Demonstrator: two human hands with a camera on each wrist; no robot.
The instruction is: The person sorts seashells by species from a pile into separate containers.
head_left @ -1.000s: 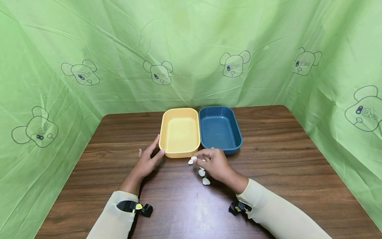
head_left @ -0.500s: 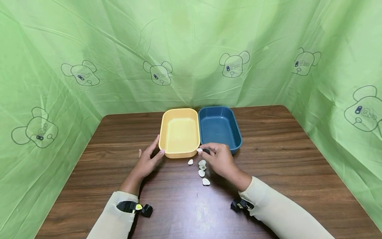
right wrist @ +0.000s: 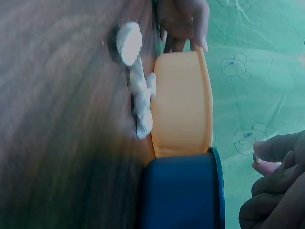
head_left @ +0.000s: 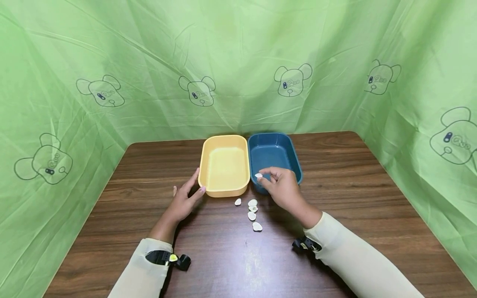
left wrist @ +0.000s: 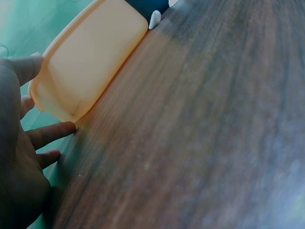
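**A:** Shell (head_left: 258, 175): where do you have it?

**B:** I see it pinched between thumb and fingertips of the right hand (head_left: 282, 188); the hand hangs over the near left corner of the blue tray (head_left: 294, 159), so the shell sits above that tray's rim, not on the table (head_left: 354, 198); the other fingers curl loosely.

**A:** And the left hand (head_left: 184, 201)?

**B:** Fingers straight, gripping nothing; the fingertips rest against the near left corner of the yellow tray (head_left: 225, 191); my left wrist view shows the same, fingers (left wrist: 50, 134) touching that tray (left wrist: 86, 67) low at its corner.

**A:** The trays?

**B:** Side by side, touching along their long walls; yellow on the left, blue on the right; I see nothing lying in either.

**A:** More shells?

**B:** Four loose shells (head_left: 252, 210) on the table, just in front of the yellow tray's near right corner; three close in a row, one a little to the left; the right wrist view shows them (right wrist: 136, 71) right beside the yellow wall (right wrist: 183, 105).
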